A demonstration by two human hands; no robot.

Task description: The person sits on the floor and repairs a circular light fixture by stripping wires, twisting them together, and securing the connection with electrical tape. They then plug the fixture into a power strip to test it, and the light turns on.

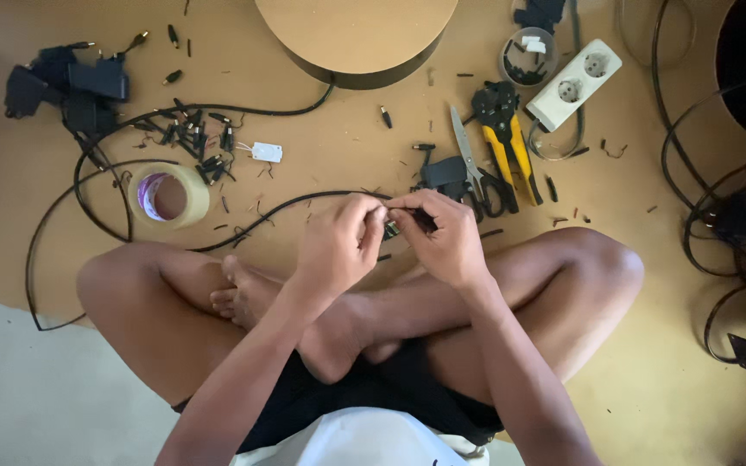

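- Head view: the left hand (336,246) has its fingers (364,216) curled tight, pinching the end of a black cable (291,204).
- The right hand (446,242) meets it, fingers (409,204) pinched on a small black plug (422,220) at that cable end.
- Both hang above the crossed legs, over the floor (321,164).
- Scissors (474,168) and a yellow crimper (509,147) lie just beyond; a tape roll (168,196) lies to the left.

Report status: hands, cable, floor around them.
Left hand and right hand both pinching thin black cable end. Scissors, yellow-handled crimping pliers lie beyond.
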